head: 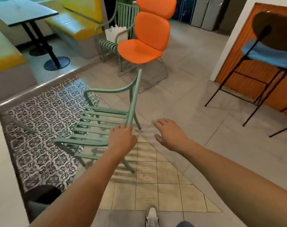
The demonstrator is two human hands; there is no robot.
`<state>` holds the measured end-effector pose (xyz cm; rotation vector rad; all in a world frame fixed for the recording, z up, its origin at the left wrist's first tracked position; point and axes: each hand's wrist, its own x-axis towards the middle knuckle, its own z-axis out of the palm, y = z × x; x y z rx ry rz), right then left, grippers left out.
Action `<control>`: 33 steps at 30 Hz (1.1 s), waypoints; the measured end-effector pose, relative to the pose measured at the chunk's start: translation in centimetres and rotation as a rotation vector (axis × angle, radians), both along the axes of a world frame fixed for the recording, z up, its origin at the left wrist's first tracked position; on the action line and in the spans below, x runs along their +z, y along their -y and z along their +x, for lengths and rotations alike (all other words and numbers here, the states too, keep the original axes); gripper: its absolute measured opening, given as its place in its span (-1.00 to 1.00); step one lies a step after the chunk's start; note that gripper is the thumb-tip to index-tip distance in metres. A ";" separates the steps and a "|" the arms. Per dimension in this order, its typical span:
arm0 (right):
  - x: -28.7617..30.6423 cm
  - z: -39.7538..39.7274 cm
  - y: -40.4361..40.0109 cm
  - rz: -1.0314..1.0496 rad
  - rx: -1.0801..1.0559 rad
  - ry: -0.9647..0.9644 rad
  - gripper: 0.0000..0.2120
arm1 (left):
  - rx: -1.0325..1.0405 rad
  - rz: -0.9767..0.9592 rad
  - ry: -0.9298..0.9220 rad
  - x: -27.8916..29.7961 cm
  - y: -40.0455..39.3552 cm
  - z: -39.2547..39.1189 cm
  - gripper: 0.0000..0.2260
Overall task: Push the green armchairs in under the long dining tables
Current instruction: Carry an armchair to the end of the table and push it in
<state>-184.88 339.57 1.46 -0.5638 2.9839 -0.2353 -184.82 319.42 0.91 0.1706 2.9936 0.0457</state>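
- The green armchair (100,126) stands in the middle of the floor, half on the patterned black-and-white tiles (41,128) and half on the plain grey tiles, with its slatted seat facing left toward a white table (3,169) edge at the left border.
- The left hand (122,140) is on the top rail of the armchair's back, at the rail's near end; its grip is curled over the rail, holding it.
- The right hand (169,135) hovers just right of the armchair's back, apart from it, palm down, its grip wide with fingers spread and holding nothing.
- Beyond the armchair, an orange chair (144,48) stands on the grey tiles, with another orange seat stacked above it.
- Just left of the orange chair is a second green armchair (113,41) with a white bag (115,34) on its seat.
- Farther left of the armchair, on a raised floor behind a grey kerb, a dark pedestal table (24,12) stands between yellow-green benches (74,22).
- Well to the right of the armchair, a tall black-framed stool with a blue seat (269,54) stands against an orange counter front (247,74).
- Near of the armchair, a white shoe (151,217) shows at the bottom edge.
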 end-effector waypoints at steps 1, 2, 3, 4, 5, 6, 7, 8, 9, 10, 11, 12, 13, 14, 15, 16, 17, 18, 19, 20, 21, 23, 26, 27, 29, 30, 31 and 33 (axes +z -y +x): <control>0.1 -1.5 -0.2 -0.002 0.009 0.005 -0.49 | 0.013 -0.008 0.011 0.2 -0.3 -1.6 -0.57; 0.0 -3.1 -0.4 -0.007 0.019 0.007 -0.49 | 0.013 -0.022 0.012 0.0 -0.4 -3.1 -0.56; -0.1 -4.7 -0.7 -0.009 0.027 0.008 -0.50 | 0.015 -0.039 0.014 -0.1 -0.7 -4.6 -0.55; -0.2 -6.4 -1.1 -0.012 0.037 0.009 -0.50 | 0.023 -0.047 0.019 -0.3 -1.0 -6.1 -0.55; -0.5 -8.3 -1.4 -0.012 0.049 0.009 -0.50 | 0.039 -0.054 0.029 -0.6 -1.4 -7.7 -0.55; -0.9 -10.0 -1.8 -0.009 0.063 0.007 -0.50 | 0.057 -0.052 0.039 -0.9 -1.7 -9.0 -0.55; -1.3 -11.8 -2.1 -0.004 0.079 0.004 -0.49 | 0.072 -0.048 0.048 -1.3 -2.2 -10.4 -0.55; -1.7 -13.6 -2.5 0.004 0.094 0.001 -0.49 | 0.085 -0.044 0.053 -1.8 -2.8 -11.8 -0.55; -2.1 -15.6 -3.0 0.012 0.110 -0.004 -0.48 | 0.101 -0.045 0.064 -2.4 -3.4 -13.4 -0.55; -2.6 -17.6 -3.4 0.019 0.130 -0.008 -0.48 | 0.126 -0.037 0.083 -3.1 -3.8 -15.0 -0.54; -3.0 -19.4 -3.9 0.025 0.156 -0.012 -0.47 | 0.158 -0.021 0.098 -3.9 -4.1 -16.3 -0.53; -3.5 -21.4 -4.5 0.034 0.187 -0.002 -0.47 | 0.200 -0.006 0.124 -4.7 -4.5 -17.8 -0.53; -3.9 -23.0 -4.9 0.049 0.219 0.006 -0.46 | 0.244 0.011 0.136 -5.3 -4.8 -18.7 -0.52; -4.3 -25.0 -5.4 0.062 0.253 0.017 -0.45 | 0.294 0.026 0.155 -5.9 -5.1 -19.9 -0.52; -4.6 -26.4 -5.6 0.077 0.282 0.038 -0.44 | 0.338 0.053 0.178 -6.2 -5.3 -20.5 -0.53; -4.8 -28.1 -5.8 0.089 0.314 0.056 -0.44 | 0.394 0.087 0.195 -6.5 -5.6 -21.2 -0.55; -4.9 -29.8 -5.8 0.092 0.340 0.059 -0.44 | 0.442 0.125 0.201 -7.0 -5.8 -22.1 -0.60; -5.1 -31.6 -5.6 0.094 0.367 0.059 -0.44 | 0.494 0.166 0.203 -7.1 -5.9 -23.0 -0.65; -5.4 -33.3 -5.1 0.093 0.400 0.073 -0.43 | 0.545 0.206 0.210 -7.4 -5.9 -23.8 -0.70; -5.5 -34.4 -4.3 0.096 0.434 0.090 -0.41 | 0.583 0.227 0.224 -7.7 -5.7 -24.3 -0.74; -5.9 -35.5 -3.5 0.093 0.468 0.101 -0.39 | 0.611 0.239 0.240 -7.9 -5.7 -24.9 -0.77; -6.4 -37.9 -1.6 0.100 0.546 0.130 -0.35 | 0.656 0.276 0.279 -8.7 -5.4 -26.1 -0.77; -7.5 -41.4 0.6 0.139 0.647 0.146 -0.28 | 0.674 0.393 0.309 -9.6 -4.7 -27.4 -0.72; -8.2 -42.7 1.3 0.160 0.684 0.139 -0.26 | 0.679 0.421 0.309 -10.2 -4.2 -27.9 -0.69; -9.7 -44.7 2.4 0.196 0.760 0.132 -0.25 | 0.683 0.428 0.301 -11.0 -3.8 -28.9 -0.61; -10.3 -46.0 3.1 0.227 0.815 0.119 -0.24 | 0.697 0.428 0.292 -11.5 -3.5 -29.4 -0.56; -10.7 -47.1 3.8 0.263 0.878 0.102 -0.21 | 0.708 0.432 0.285 -11.8 -3.6 -29.7 -0.52; -11.2 -48.9 4.9 0.321 0.977 0.097 -0.19 | 0.731 0.460 0.300 -12.0 -3.7 -30.2 -0.47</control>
